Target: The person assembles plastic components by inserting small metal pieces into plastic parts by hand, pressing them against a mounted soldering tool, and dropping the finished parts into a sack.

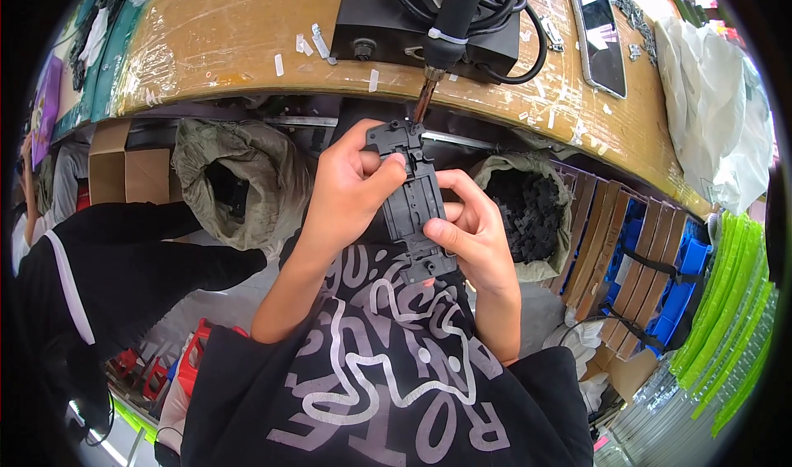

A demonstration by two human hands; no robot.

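A long black moulded plastic part is held upright over my lap, its upper end near the table edge. My left hand is closed around its upper left side, thumb pressed on its face. Lower down, my right hand grips the right side, thumb on the face and fingers curled at the edge. A soldering iron with a blue and black handle points down from the table. Its brownish metal tip meets or nearly meets the part's top right corner; contact is unclear.
The iron lies over a black box with coiled cable on the brown table. A phone and plastic scraps lie there too. Below stand two sacks, the right sack holding black parts, and a cardboard box. Green strips stand right.
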